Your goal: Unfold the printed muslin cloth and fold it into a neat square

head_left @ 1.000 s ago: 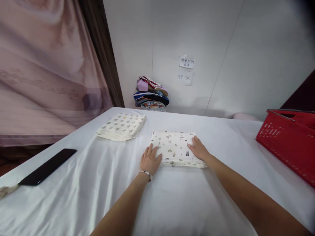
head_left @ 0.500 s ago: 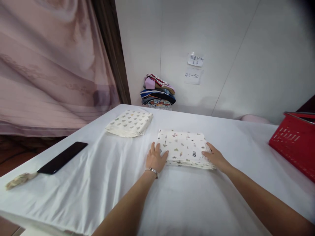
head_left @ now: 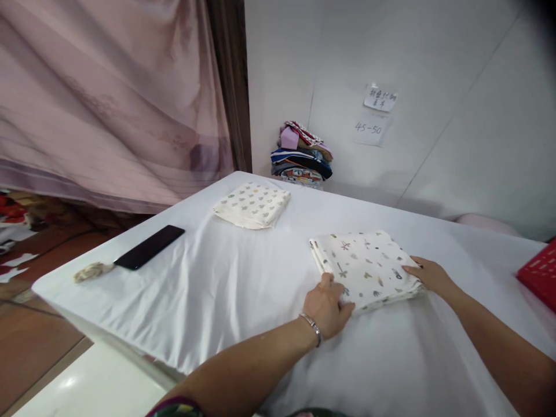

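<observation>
A folded white cloth [head_left: 369,266] printed with small plant and starfish-like figures lies on the white-covered table [head_left: 260,278], turned at a slant. My left hand [head_left: 329,304], a silver bracelet at its wrist, grips the cloth's near left corner with bent fingers; part of them is hidden behind the edge. On the opposite side my right hand [head_left: 430,277] clasps the right edge, thumb on top and the other fingers mostly out of sight. Several layers show along the cloth's left edge. Farther back on the left lies a second folded cloth [head_left: 252,204] with grey-green motifs, apart from both hands.
At the left lies a black phone [head_left: 150,247] with a fluffy strap [head_left: 92,271]. A red basket [head_left: 541,275] stands at the right edge. Behind the table are a pile of folded textiles [head_left: 302,153] and a wall with paper signs [head_left: 369,130]. A pink curtain [head_left: 108,104] hangs left.
The view has swung left and tilted. The cloth between my hands has turned from nearly straight to slanted, its left edge now showing more. Both hands have stayed at its sides.
</observation>
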Available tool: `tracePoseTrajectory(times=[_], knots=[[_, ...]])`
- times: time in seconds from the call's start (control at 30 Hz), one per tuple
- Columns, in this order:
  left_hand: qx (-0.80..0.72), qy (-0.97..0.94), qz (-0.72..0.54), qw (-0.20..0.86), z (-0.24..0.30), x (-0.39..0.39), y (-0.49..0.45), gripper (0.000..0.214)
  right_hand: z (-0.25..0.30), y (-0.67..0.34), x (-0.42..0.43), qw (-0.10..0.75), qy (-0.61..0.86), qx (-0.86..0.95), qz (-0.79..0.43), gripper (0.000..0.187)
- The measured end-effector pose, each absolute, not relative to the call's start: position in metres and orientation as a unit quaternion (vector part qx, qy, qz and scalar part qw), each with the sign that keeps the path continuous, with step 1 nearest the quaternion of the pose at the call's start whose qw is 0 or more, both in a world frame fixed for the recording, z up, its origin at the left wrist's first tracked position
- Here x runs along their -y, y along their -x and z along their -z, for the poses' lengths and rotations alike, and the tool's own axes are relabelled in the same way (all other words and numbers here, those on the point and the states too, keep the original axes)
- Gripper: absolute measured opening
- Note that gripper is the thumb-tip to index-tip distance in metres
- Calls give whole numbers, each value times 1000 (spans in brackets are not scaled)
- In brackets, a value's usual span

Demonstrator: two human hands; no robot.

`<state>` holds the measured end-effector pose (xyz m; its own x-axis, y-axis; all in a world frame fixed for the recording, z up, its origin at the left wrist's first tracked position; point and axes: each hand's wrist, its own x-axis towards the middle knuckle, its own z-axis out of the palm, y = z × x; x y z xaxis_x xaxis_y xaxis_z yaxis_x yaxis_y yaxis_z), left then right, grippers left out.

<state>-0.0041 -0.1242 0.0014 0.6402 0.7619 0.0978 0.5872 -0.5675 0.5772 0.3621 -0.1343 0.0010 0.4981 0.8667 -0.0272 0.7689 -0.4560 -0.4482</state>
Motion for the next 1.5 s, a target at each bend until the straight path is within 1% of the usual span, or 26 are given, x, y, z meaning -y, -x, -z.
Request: tracePoseTrajectory(times=[0.07,0.1,0.17,0.27,0.37,0.43,0.5,0.57,0.63,0.97,1.17,1.27,1.33,1.43,1.5], knots=[[-380,-876,-186,232,-4,122,6,26,-6,-349,126,134,850,506,-48,47],[-371,-882,-195,214,-5,121,7,24,-10,-338,121,122,846,518,-13,50],[-343,-899,-214,171,-8,121,8,21,-19,-307,108,129,821,556,25,54],[-297,-920,-230,116,-8,124,7,19,-30,-250,86,161,751,641,9,55],[-266,-930,-236,89,-6,124,4,21,-30,-200,64,166,687,708,5,57],[-256,-934,-236,82,-2,123,3,23,-22,-177,50,142,659,739,5,58],[-254,-935,-233,78,2,122,1,24,-10,-164,40,97,642,761,-4,58],[-260,-935,-228,74,4,121,0,25,2,-158,34,54,634,772,-19,57],[-263,-935,-227,73,5,121,-1,25,8,-156,32,31,633,773,-30,58],[-264,-935,-222,83,5,121,0,26,7,-138,39,23,635,770,-66,59],[-265,-935,-217,93,5,120,1,25,-7,-146,62,40,610,777,-153,57],[-266,-933,-222,100,5,120,1,23,-13,-174,87,44,593,789,-152,59],[-267,-931,-226,104,4,120,1,19,-13,-206,104,37,631,766,-119,59],[-273,-926,-234,114,3,120,1,16,-7,-264,132,25,740,669,-64,57],[-274,-924,-236,121,1,120,1,15,-1,-296,149,39,785,617,-50,54]])
